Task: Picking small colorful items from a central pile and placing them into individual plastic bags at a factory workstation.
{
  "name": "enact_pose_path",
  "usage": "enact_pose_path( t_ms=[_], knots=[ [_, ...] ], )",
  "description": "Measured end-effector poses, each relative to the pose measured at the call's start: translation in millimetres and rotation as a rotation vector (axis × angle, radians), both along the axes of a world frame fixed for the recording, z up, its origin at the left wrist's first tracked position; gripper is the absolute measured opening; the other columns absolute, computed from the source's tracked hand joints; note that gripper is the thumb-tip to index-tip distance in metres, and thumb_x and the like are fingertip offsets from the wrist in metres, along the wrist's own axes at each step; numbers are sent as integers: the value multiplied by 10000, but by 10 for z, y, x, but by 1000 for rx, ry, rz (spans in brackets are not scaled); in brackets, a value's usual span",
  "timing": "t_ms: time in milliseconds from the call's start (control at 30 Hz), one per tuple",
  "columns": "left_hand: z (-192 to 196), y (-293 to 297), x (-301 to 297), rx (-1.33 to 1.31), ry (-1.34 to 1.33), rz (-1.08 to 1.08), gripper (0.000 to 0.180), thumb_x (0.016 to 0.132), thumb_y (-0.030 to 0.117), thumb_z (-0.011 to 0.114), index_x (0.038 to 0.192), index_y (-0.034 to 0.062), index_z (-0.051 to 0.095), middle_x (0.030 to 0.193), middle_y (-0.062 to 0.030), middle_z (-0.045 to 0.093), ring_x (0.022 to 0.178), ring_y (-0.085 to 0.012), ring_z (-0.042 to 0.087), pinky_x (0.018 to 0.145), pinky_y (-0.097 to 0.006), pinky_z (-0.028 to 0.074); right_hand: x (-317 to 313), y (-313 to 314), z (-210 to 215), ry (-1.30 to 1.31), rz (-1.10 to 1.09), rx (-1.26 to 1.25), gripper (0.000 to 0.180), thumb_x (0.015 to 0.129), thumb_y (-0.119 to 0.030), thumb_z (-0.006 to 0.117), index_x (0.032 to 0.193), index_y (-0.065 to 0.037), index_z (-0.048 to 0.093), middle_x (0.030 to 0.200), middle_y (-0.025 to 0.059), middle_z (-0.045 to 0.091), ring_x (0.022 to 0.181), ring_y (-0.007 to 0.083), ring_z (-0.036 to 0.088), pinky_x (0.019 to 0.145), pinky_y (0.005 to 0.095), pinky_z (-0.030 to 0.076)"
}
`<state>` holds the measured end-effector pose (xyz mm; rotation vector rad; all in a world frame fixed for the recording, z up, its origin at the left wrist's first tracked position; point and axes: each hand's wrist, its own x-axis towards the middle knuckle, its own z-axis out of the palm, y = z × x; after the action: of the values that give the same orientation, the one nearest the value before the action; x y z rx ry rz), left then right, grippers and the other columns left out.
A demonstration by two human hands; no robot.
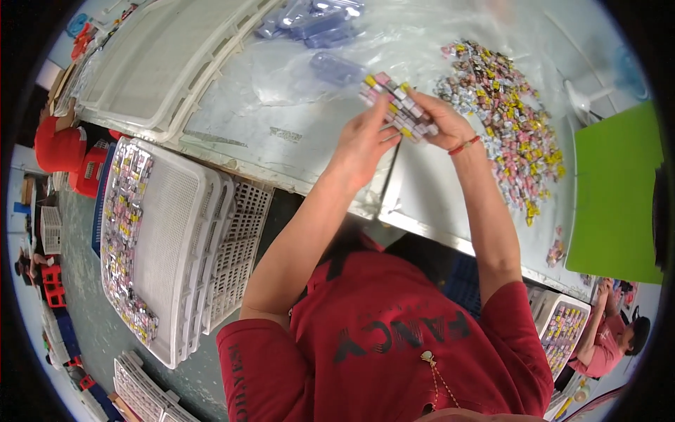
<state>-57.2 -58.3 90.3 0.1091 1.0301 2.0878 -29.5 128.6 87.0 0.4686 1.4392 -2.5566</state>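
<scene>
Left of the pile [510,116], left hand [361,146]: half-curled, gripping the block [399,107].
Right hand [448,123]: likewise, opposite side.
Block: small wrapped pieces, above the surface [299,151].
Green board [615,193]: right of the pile.

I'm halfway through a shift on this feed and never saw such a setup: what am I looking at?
No machine here: these are a person's two bare hands, seen from above by a wide fisheye camera on that person's head, so straight edges bend. Picture left is the person's left.

The left hand and right hand together hold a block of small wrapped pieces over the table. On it lie a loose pile of such pieces, right, and clear tubs, beyond the hands. White trays are stacked at left.
</scene>
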Motion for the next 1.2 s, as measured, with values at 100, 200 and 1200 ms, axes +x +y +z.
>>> enact_pose_path(
  t_ms=[100, 200, 1200],
  knots=[
    [-31, -94, 9, -44, 47, 35, 683, 884, 436, 646, 1302, -51, 413, 1215, -145, 546, 1101, -230, 548, 971, -390, 432, 15, -235, 58, 39, 2, 175, 301, 898, -278, 664, 1056, -24, 635, 938, 35, 663, 795, 105, 619, 693, 239, 500],
    [-158, -248, 30, -84, 36, 147, 533, 848, 360, 698, 1182, -13, 514, 1064, -98, 610, 952, -186, 604, 859, -357, 479, 9, -583, 88, 155, 15, 577, 380, 905, -298, 635, 1131, 7, 612, 984, 49, 629, 856, 96, 568, 742, 246, 468],
    [-1605, -6004, 1443, -758, 264, 1593, 186, 892, 142, 644, 1048, 72, 571, 968, -73, 638, 807, -195, 619, 704, -366, 534, -633, -2033, -352, 152, 404, 483, 552, 939, -361, 586, 1373, -73, 405, 1270, 90, 525, 983, 162, 577, 787, 295, 473]
  ],
)
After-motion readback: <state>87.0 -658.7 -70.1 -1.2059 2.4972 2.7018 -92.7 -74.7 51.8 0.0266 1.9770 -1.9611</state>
